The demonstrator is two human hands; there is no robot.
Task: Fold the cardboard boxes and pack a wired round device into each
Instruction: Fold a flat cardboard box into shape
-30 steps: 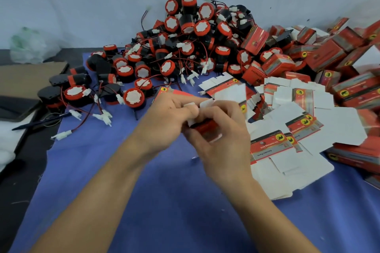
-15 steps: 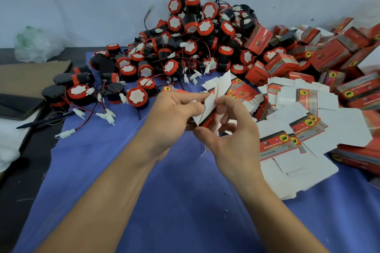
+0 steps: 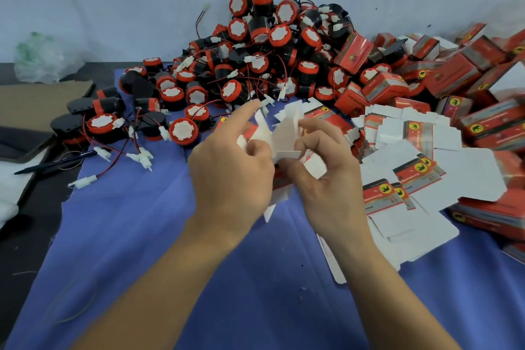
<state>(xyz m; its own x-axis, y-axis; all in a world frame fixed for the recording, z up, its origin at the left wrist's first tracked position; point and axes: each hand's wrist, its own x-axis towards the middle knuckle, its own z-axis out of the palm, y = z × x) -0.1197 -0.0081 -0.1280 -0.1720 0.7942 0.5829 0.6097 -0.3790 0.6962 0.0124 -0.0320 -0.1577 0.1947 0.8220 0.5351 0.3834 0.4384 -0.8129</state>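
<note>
Both hands hold one partly folded red and white cardboard box (image 3: 284, 138) above the blue cloth (image 3: 170, 250). My left hand (image 3: 230, 170) grips its left side, index finger stretched out toward the pile. My right hand (image 3: 326, 176) pinches the white flaps on its right side. Behind them lies a big heap of round black and red wired devices (image 3: 267, 60). Flat unfolded box blanks (image 3: 412, 179) are spread to the right.
Folded red boxes (image 3: 460, 77) are stacked at the back right against the pale wall. A brown cardboard sheet (image 3: 39, 105) and a dark pen (image 3: 54, 163) lie at the left. A crumpled plastic bag (image 3: 42, 57) sits by the wall.
The box's white flaps have been spread open and turned upward between my hands. My left index finger has lifted off and now points forward.
</note>
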